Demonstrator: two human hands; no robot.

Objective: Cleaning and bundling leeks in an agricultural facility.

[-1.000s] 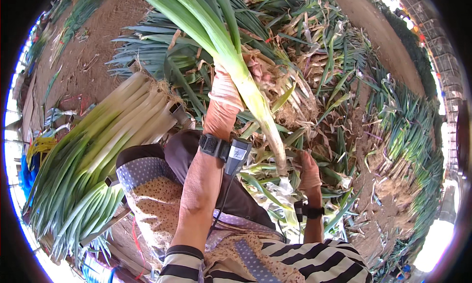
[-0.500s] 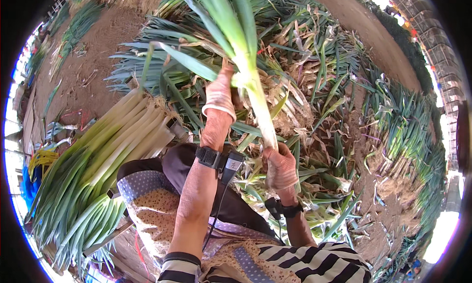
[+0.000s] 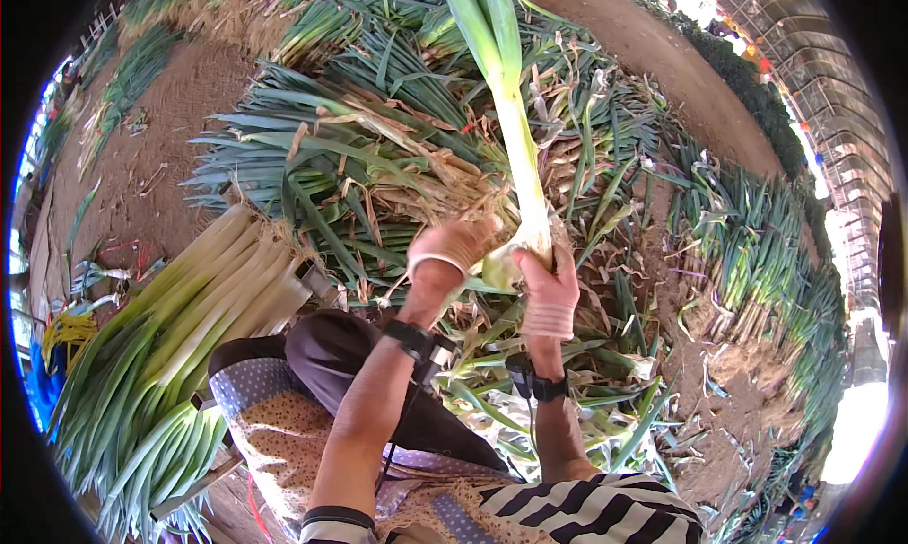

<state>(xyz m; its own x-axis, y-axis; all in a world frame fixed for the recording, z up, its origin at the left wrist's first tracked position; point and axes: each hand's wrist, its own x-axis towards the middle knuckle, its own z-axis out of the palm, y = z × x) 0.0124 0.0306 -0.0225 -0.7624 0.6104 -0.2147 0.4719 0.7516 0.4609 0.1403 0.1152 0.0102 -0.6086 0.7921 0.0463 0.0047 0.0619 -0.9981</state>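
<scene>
A single thick leek (image 3: 522, 151), white at the stalk and green above, stands up and away from me, tilted slightly left. My right hand (image 3: 549, 293), in a pale fingerless covering, is closed around its lower white end. Close by on the left, my left hand (image 3: 449, 249) has curled fingers, somewhat blurred. A loose pale outer layer (image 3: 501, 267) curls off the leek's base between the two hands. Whether the left fingers grip that layer is hard to see. Each wrist wears a black strap with a small device.
Trimmed leeks (image 3: 180, 307) lie stacked on a low metal rack at my left. Untrimmed leeks (image 3: 312, 142) with dry leaves and roots are heaped ahead. Stripped leaves (image 3: 605, 393) litter the ground by my knees. More bundles (image 3: 757, 260) lie along the right, with bare soil (image 3: 180, 128) at far left.
My left hand has come down from the upper stalk to beside the leek's base, and a side leaf there is gone from the stalk. My right hand and the leek have moved slightly up and right.
</scene>
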